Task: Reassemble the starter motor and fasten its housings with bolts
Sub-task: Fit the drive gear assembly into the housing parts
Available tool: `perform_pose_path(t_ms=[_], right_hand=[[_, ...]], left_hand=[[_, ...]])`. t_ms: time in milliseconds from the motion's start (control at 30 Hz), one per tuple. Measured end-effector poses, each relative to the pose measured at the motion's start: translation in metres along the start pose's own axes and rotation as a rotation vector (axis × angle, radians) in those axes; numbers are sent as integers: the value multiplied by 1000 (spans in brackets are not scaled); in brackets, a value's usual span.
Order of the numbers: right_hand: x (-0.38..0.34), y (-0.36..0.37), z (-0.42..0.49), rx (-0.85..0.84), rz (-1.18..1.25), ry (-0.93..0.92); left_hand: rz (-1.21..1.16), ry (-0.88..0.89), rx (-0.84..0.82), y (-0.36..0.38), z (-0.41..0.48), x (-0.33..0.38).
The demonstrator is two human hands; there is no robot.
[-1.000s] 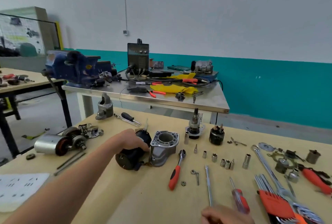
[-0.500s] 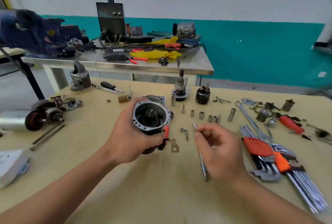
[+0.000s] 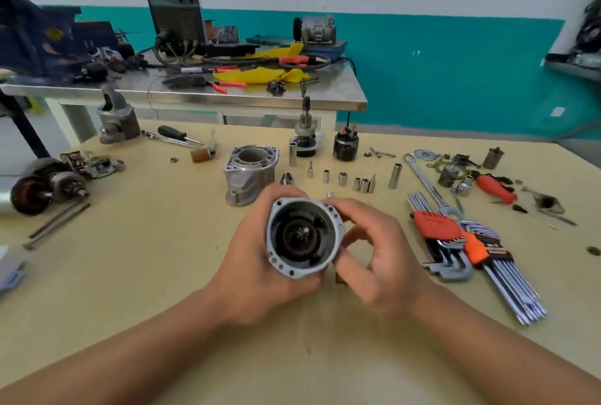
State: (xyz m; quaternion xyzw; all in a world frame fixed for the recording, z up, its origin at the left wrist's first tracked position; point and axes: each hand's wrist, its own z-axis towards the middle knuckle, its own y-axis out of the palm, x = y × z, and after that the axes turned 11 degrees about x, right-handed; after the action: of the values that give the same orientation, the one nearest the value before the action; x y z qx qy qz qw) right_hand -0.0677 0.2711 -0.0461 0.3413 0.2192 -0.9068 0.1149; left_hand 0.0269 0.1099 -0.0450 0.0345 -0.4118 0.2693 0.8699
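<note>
Early stage. My left hand [image 3: 260, 277] grips the round grey motor housing with copper windings [image 3: 304, 238] above the bench; right hand [image 3: 377, 261] pinches its rim. Cast aluminium end housing [image 3: 248, 173] unmounted behind, long through-bolts [image 3: 57, 225] unused.

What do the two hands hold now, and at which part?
Both hold the motor body: the left hand grips round its side, the right hand grips its rim.

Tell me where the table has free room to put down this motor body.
Bare wood lies left of the left hand holding the motor body, up to the long bolts, and along the near edge. Crowded: sockets behind, hex keys beside the right hand.
</note>
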Motion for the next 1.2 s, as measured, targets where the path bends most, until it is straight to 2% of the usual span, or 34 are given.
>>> perform_pose_path(t_ms=[133,300,400,467,500,567,633,700,833,933,1067,1200], right_hand=[[-2,0,-2,15,15,-74],[-5,1,-3,-13,-7,-59],[-14,-5,3,79,-85,11],[-26,-11,8,130,-127,-67],[-34,-13,11,78,-197,-135],[-46,-10,12,-121,-486,-209],[-53,-4,12,-276,-724,-204],[-54,-2,11,-329,-789,-151],[-54,1,14,-409,-754,-163],[-49,-3,14,-394,-644,-103],[-37,-19,16,-219,-577,-50],[-19,-12,28,-27,-354,106]], left_hand=[[-18,79,-34,0,-2,4],[92,28,-49,-2,-2,11],[404,30,-24,-4,2,17],[667,129,-26,-8,2,20],[738,178,-32,-10,2,21],[771,234,-40,-12,1,25],[789,275,-67,-12,0,26],[799,287,-95,-12,-1,25],[816,283,-136,-10,-2,26],[845,290,-150,-12,-1,24],[892,186,-130,-26,9,16],[699,-68,-14,-43,21,15]])
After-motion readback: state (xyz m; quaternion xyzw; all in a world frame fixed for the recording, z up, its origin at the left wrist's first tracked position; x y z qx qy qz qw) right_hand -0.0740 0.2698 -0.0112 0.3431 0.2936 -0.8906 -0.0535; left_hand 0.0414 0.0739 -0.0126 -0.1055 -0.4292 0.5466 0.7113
